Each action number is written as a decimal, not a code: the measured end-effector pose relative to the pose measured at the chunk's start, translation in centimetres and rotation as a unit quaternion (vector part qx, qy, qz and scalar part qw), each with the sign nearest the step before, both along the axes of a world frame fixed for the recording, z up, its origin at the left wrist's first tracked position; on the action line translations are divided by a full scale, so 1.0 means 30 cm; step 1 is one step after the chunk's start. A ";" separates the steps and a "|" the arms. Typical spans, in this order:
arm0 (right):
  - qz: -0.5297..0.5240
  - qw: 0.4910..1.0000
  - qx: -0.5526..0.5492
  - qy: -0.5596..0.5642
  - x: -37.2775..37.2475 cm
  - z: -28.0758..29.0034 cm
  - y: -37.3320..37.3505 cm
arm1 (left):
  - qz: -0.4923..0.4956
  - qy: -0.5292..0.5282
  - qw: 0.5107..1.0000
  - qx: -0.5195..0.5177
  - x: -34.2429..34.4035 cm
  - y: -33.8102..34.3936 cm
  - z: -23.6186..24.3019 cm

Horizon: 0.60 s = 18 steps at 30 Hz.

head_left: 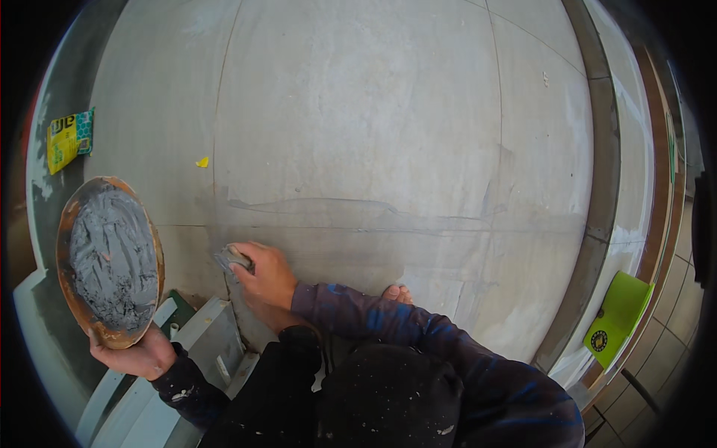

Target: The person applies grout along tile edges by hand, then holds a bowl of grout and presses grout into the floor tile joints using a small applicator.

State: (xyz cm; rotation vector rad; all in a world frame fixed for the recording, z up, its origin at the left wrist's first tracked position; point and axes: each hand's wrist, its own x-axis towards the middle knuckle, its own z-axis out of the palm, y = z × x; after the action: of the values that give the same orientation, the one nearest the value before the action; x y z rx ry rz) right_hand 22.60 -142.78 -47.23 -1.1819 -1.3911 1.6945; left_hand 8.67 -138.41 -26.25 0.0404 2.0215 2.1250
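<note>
My left hand (138,352) is closed under the lower edge of an oval, brown-rimmed bowl (66,272), which it holds up at the left. Thick grey grout (112,239) fills the bowl, its surface ridged. Low in the middle, my right hand (269,278) grips a small grey scraper (234,258), its blade at the tile floor (358,112) near where two joints cross. My fingers partly hide the scraper. Smears of wet grout (328,205) run along the cross joint to the right of this hand.
A yellow and teal packet (63,143) lies by the left wall. On the tiles is a yellow scrap (202,162). Pale boards or frames (208,325) stand at lower left. Along the right runs a raised edge (600,157), with a green packet (620,317) beyond it. My bare toes (398,293) show below.
</note>
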 end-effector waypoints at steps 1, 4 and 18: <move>-0.068 0.995 -0.050 0.060 0.120 0.020 -0.002 | 0.004 0.008 1.000 -0.007 0.036 0.013 0.024; -0.205 0.953 -0.210 -0.075 0.634 0.098 -0.038 | 0.016 0.020 0.999 -0.019 0.132 0.031 0.067; -0.237 0.844 0.110 -0.469 1.088 0.110 -0.063 | -0.049 -0.015 0.999 0.003 0.310 0.051 0.038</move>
State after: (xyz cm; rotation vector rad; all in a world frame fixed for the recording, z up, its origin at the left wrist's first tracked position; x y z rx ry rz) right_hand 55.24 -144.65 -43.94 -2.1294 -1.5484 0.5497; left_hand 17.97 -136.87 -25.10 0.1049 1.9553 2.0601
